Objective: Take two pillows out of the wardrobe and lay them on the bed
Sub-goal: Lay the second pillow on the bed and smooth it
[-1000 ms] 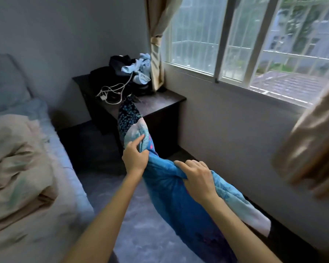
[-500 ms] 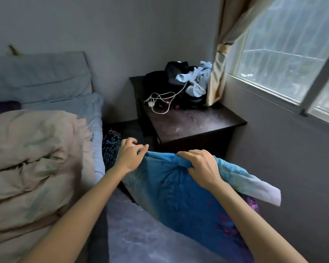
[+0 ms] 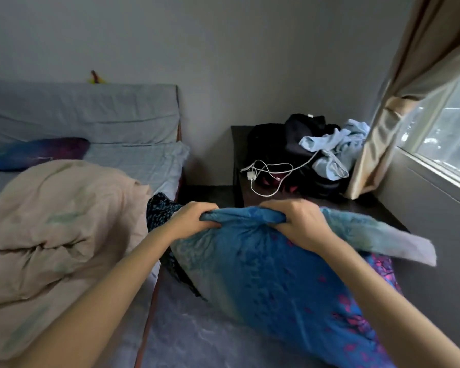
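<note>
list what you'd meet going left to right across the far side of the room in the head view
dark purple and blue pillow on the bed → bare grey sheet → white charger cable on the dark nightstand → light blue garment → beige curtain → window

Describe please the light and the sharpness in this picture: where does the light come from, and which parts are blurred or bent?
Head view: dim daylight enters from the window at right, so the room looks bluish. Wide-angle bending curves the curtain and the edges. The pillow corner at right is smeared; left hand and right hand look fairly sharp.
</note>
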Available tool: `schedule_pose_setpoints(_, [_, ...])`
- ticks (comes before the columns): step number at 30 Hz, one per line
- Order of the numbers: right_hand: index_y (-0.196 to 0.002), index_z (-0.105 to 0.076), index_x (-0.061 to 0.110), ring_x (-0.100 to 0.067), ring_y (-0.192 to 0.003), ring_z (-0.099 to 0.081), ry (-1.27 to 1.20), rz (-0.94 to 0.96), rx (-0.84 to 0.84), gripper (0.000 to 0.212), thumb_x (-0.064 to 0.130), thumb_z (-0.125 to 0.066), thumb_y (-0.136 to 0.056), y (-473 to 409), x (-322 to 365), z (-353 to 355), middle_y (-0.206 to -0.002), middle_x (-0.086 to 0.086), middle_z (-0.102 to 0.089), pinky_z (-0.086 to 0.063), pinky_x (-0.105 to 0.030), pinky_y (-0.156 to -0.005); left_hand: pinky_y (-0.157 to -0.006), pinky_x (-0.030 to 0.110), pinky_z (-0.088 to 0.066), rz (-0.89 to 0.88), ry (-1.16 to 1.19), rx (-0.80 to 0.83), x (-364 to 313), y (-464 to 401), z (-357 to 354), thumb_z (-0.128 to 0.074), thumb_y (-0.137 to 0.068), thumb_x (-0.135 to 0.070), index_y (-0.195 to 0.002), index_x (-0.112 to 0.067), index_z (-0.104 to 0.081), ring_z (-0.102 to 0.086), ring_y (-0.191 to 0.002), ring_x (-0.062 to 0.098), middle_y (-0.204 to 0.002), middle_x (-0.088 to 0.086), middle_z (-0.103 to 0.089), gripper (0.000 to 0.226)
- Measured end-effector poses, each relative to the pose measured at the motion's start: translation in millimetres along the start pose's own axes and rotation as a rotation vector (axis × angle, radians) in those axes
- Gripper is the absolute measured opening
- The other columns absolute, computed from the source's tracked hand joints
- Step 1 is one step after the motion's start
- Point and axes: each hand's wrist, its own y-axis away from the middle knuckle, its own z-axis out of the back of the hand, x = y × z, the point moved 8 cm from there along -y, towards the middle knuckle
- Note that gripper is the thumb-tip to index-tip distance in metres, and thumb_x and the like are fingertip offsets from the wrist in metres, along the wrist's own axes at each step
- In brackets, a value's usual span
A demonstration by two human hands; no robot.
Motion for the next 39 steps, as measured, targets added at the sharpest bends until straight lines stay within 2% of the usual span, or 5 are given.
schedule_pose_setpoints(9, [-0.117,-0.06,0.03,-0.024,-0.108,-0.058,-0.004,0.086,0.104,0.037,0.025,-0.063,-0.08,-147,-40,15,-0.115,0.002,-0.067,-0.046,-0.039,-0.085,-0.072,0.035,-0.045,0.002,0.017,-0.19,30,-100,80,-0.066,-0.083,-0.019,-0.096,-0.007,-0.064,-0.062,-0.083,0.023,-0.088,0.014,-0.067,0.018])
schedule_pose_setpoints(13, [-0.117,-0.059,0.03,-0.024,-0.106,-0.059,-0.02,0.084,0.067,0.035,0.027,-0.062,-0.082,-207,-53,-3,-0.113,0.003,-0.068,-0.047,-0.039,-0.084,-0.063,0.016,-0.042,-0.037,0.006,-0.285,64,-141,115,-0.066,-0.083,-0.018,-0.091,-0.012,-0.063,-0.058,-0.075,0.001,-0.081,-0.001,-0.066,0.01])
schedule_pose_setpoints(19, [-0.116,-0.059,0.032,-0.023,-0.101,-0.06,-0.029,0.075,0.007,0.034,0.028,-0.061,-0.083,-303,-56,-44,-0.107,0.001,-0.069,-0.048,-0.039,-0.082,-0.074,0.039,-0.047,-0.089,-0.083,-0.334,138,-199,178,-0.062,-0.085,-0.018,-0.093,-0.007,-0.064,-0.062,-0.084,0.026,-0.088,0.012,-0.068,0.013])
schedule_pose_setpoints(28, [-0.115,-0.06,0.03,-0.025,-0.096,-0.061,-0.059,0.023,-0.061,0.032,0.028,-0.062,-0.083,-449,-68,-100,-0.1,-0.003,-0.071,-0.048,-0.037,-0.078,-0.059,0.02,-0.035,-0.178,-0.167,-0.359,240,-291,269,-0.063,-0.085,-0.015,-0.086,-0.005,-0.063,-0.057,-0.074,0.017,-0.077,0.006,-0.063,0.01])
schedule_pose_setpoints(39, [-0.111,-0.061,0.031,-0.025,-0.087,-0.064,-0.076,0.112,-0.025,0.028,0.027,-0.061,-0.083,-642,-111,-216,-0.094,-0.001,-0.072,-0.049,-0.035,-0.071,-0.068,0.036,-0.045,-0.059,-0.221,-0.328,409,-414,323,-0.064,-0.084,-0.017,-0.089,-0.005,-0.063,-0.061,-0.079,0.024,-0.082,0.011,-0.066,0.013])
